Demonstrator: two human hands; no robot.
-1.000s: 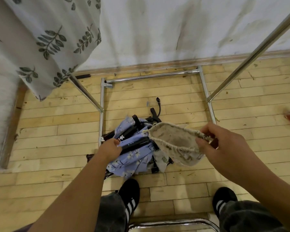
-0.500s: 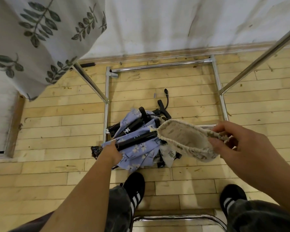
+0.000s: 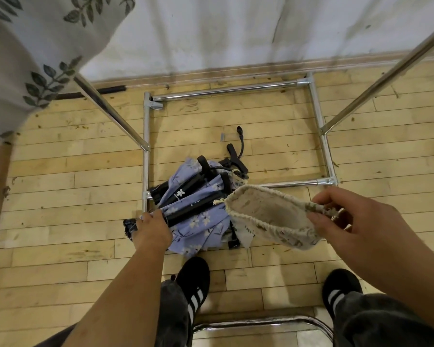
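Observation:
A bundle of black hangers (image 3: 193, 209) wrapped in light blue flowered cloth (image 3: 198, 229) hangs just above the wooden floor. My left hand (image 3: 152, 227) grips the near left end of this bundle. A cream drawstring bag (image 3: 268, 216) with a faint leaf print is held open beside the bundle's right end. My right hand (image 3: 346, 221) pinches the bag's rim at its right side. The bag's mouth faces the hangers and touches them.
A chrome clothes rack base (image 3: 321, 136) frames the floor ahead, with slanted poles (image 3: 110, 113) on both sides. A leaf-print cloth (image 3: 28, 46) hangs at upper left. A white wall lies behind. My black shoes (image 3: 193, 284) and a chrome bar (image 3: 256, 324) are below.
My left hand slid down toward the near end of the hanger bundle. The bag and right hand moved slightly right and stayed open at the bundle's end.

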